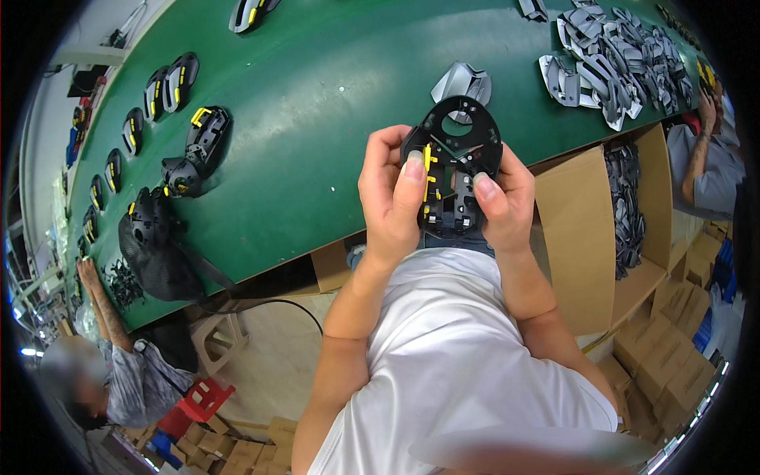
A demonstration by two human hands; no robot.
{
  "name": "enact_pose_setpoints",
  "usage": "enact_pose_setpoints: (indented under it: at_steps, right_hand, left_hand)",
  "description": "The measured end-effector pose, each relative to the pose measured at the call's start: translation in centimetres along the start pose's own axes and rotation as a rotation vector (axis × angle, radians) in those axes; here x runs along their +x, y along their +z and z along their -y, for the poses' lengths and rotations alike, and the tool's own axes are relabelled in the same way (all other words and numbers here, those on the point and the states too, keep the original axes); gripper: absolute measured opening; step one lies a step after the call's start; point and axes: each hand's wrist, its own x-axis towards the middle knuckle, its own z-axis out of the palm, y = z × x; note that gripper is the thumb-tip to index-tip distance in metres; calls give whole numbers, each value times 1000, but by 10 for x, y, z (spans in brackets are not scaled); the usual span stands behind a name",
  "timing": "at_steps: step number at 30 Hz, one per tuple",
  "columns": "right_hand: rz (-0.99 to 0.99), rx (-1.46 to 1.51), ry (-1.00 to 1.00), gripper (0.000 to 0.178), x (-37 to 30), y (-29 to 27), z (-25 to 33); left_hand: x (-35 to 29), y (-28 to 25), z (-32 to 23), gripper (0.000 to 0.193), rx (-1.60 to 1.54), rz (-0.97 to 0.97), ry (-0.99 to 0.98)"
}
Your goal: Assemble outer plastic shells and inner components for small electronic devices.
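Between both hands I hold a black plastic mouse shell (pixel 461 131), its inner side facing up, with a large round opening at the far end. A yellow strip (pixel 429 178) runs along its left inner side. My left hand (pixel 392 194) grips the left edge, thumb pressed by the yellow strip. My right hand (pixel 507 202) grips the right edge, thumb resting on the inner face. Just beyond the shell, a grey and silver shell part (pixel 463 82) lies on the green table (pixel 301 158). The fingers beneath the shell are mostly hidden.
Many grey shell parts (pixel 609 59) are heaped at the far right. A cardboard box (pixel 574 237) holding dark parts stands beside my right arm. Black-and-yellow assemblies (pixel 207 138) and a dark mesh bag (pixel 158 253) lie left. Co-workers sit at left (pixel 150 380) and right (pixel 708 158).
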Motion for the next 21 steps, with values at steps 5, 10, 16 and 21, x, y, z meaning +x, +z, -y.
enact_pose_setpoints:
  at_steps: [5, 10, 16, 21]
  right_hand:
    - [-41, -115, -121, 25, 4, 4, 3]
    - [-35, -130, -110, 27, 7, -1, 8]
    - [37, -42, -60, 27, 8, -4, 9]
    - [65, 113, -95, 26, 10, -3, 5]
  left_hand:
    - [5, 1, -3, 36, -58, 23, -88]
    - [11, 2, -8, 27, 17, 95, -121]
    - [0, 12, -4, 30, -83, -46, -50]
    - [3, 17, -2, 27, -51, -57, 5]
